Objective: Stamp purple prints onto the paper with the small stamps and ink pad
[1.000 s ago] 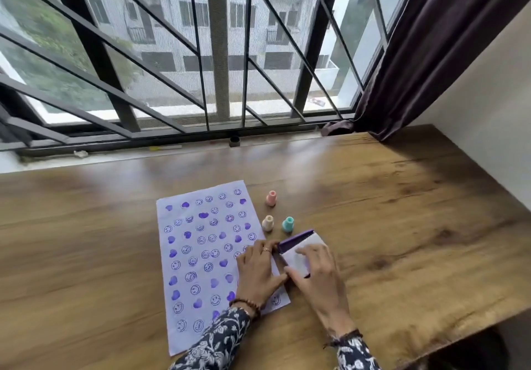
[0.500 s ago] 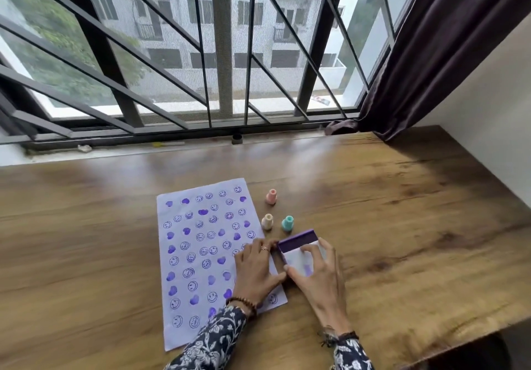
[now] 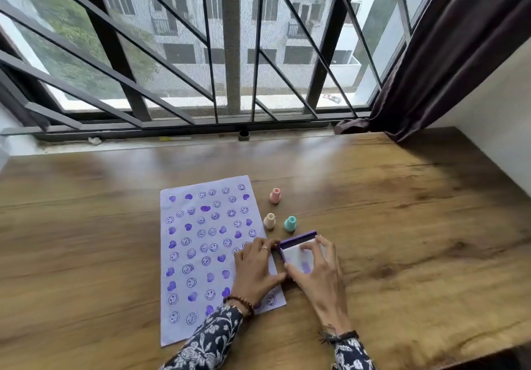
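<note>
Ink pad [image 3: 298, 252]: lidded case, just right of the paper [image 3: 201, 243], near the three small stamps [image 3: 269, 221]. Gripped by the right hand [image 3: 319, 275], fingers curled over the lid; braced at its left edge by the left hand [image 3: 255, 269], fingers flat. Lid apparently being closed; even pressure advised.

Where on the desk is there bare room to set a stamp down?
Bare wood lies left of the paper, between the paper and the window sill, and right of the ink pad. Crowded: around the three stamps and both hands at the pad.
</note>
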